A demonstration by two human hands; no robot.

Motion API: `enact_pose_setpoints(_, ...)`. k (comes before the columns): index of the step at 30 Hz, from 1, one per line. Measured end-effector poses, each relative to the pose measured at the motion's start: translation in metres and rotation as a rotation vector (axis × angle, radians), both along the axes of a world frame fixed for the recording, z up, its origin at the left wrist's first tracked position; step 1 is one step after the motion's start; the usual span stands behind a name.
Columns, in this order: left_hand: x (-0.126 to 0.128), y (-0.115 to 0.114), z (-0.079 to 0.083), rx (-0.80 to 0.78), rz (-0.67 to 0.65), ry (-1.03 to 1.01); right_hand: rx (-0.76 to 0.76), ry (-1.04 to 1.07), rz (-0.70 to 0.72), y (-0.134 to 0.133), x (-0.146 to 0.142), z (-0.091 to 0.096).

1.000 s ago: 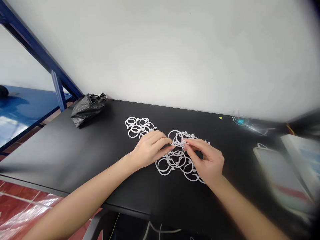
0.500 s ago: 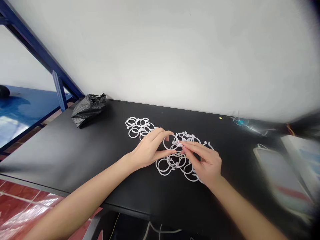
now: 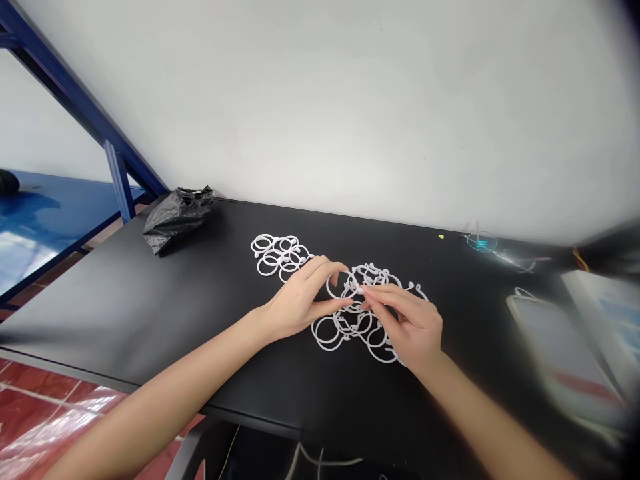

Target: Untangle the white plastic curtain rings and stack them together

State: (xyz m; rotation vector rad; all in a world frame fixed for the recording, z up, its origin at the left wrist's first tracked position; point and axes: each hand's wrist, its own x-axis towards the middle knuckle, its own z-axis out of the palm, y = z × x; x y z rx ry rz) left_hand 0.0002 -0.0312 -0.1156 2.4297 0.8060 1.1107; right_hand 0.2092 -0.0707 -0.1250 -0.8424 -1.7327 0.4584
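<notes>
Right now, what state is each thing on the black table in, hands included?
Left hand: thumb and forefinger curved apart about the held ring; grip unclear.
Right hand: fingertips pinched together on the held ring.
Held ring: between both hands; whether its clip is fastened, hidden.
Near rings: overlapping in a loose heap.
Far-left rings: clustered, partly behind the left hand.
Black bag: crumpled; contents hidden.
Black table: partly covered.

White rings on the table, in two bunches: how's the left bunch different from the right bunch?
The left bunch looks smaller; the right bunch spreads wider.
The left bunch lies nearer the black bag; the right bunch is farther away.
The left hand partly hides the left bunch's edge, while the right hand is over the right bunch.
Both are overlapping and white, on the black table.
</notes>
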Motion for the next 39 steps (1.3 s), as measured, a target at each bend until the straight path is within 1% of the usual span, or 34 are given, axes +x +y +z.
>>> enact_pose_setpoints(7,0.0002,0.0004,-0.0008,0.080,0.032,-0.023,0.041,-0.014,-0.031,0.0011,-0.0020,-0.0009)
enact_pose_setpoints(12,-0.0013,0.0023,0.0003,0.134,0.052,-0.046,0.006,0.009,-0.050,0.0002,-0.0042,-0.0011)
enact_pose_setpoints(16,-0.0013,0.0027,0.0013,0.169,0.042,-0.052,0.019,0.000,-0.060,-0.0002,-0.0044,-0.0007)
enact_pose_setpoints(21,-0.0003,0.0024,0.0010,0.205,0.027,-0.044,0.038,-0.008,-0.033,0.0001,-0.0058,0.0013)
enact_pose_setpoints(30,0.0002,0.0030,0.0007,0.219,0.020,-0.030,0.054,-0.016,-0.067,-0.0001,-0.0070,0.0026)
enact_pose_setpoints(39,-0.0005,0.0028,0.0013,0.213,0.014,-0.020,0.034,-0.020,-0.094,-0.0010,-0.0070,0.0028)
